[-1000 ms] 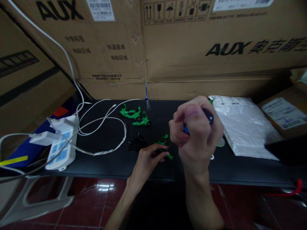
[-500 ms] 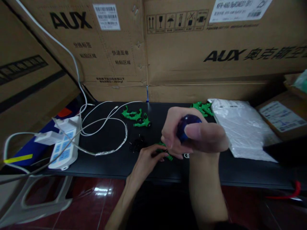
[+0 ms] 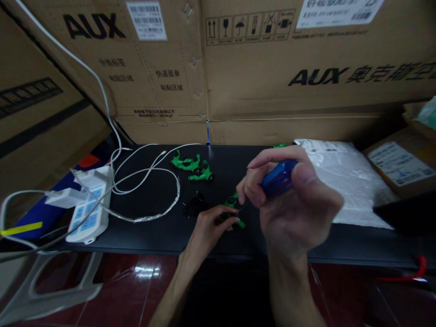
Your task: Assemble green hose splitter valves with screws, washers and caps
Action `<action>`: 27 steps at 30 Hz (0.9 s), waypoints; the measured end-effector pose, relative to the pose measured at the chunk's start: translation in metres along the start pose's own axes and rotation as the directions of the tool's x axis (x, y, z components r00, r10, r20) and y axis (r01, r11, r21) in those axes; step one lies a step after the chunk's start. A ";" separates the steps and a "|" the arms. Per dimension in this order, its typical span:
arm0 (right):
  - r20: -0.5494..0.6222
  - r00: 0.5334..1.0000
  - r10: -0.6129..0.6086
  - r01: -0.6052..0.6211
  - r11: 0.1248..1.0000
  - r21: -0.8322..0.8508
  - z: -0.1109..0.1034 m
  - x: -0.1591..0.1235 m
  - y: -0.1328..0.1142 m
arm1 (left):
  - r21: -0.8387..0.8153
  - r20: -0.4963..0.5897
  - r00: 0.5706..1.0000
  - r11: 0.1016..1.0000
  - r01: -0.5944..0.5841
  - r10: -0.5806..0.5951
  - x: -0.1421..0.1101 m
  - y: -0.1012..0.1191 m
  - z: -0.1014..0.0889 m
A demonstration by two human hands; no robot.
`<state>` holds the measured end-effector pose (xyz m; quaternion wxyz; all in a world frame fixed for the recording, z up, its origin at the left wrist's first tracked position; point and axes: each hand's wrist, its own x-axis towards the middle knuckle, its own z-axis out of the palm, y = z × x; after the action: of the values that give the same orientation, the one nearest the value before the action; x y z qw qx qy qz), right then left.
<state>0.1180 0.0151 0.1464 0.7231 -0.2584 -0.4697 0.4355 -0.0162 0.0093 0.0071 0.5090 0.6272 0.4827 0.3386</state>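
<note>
My right hand is closed round the blue handle of a screwdriver. The thin shaft slants down and left to a green plastic part on the black table. My left hand pinches that part between thumb and fingers, close to the screwdriver's tip. Where the tip meets the part is too small to make out. Left of the part lies a small heap of black pieces. Farther back sit several similar green parts, and another green part shows partly behind my right hand.
A white power strip with plugs and looping white cables covers the table's left side. To the right lies a white plastic package beside a cardboard box. Large AUX cartons wall off the back.
My right hand has tilted and shifted right and down, so the screwdriver's handle and shaft now show from the side. The left hand stays on the green part. The view has shifted slightly.
</note>
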 end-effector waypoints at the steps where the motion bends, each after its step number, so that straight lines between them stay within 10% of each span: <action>1: 0.112 0.993 0.043 -0.047 0.998 0.029 -0.005 0.004 -0.005 | 0.006 -0.002 1.000 1.000 0.009 -0.009 0.000 0.000 -0.001; 8: 0.762 0.624 0.171 -0.402 0.907 0.126 -0.021 0.039 -0.005 | 0.003 0.029 0.999 1.000 0.014 -0.014 0.001 0.001 -0.003; 15: 0.270 0.960 0.075 -0.130 0.972 0.194 -0.011 0.019 0.004 | -0.008 0.002 1.000 1.000 0.022 -0.022 0.000 -0.001 0.001; 20: -0.289 0.946 -0.148 0.120 0.986 -0.112 0.004 -0.003 0.011 | 0.008 -0.004 1.000 1.000 -0.005 0.005 -0.002 -0.002 0.000; 27: -0.064 0.988 -0.139 0.134 0.988 -0.077 -0.012 0.002 -0.028 | 0.046 0.003 0.999 0.998 -0.042 0.042 -0.002 -0.001 -0.001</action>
<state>0.1399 0.0031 0.1643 0.7574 -0.2666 -0.4764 0.3581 -0.0183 0.0076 0.0061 0.4879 0.6491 0.4764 0.3372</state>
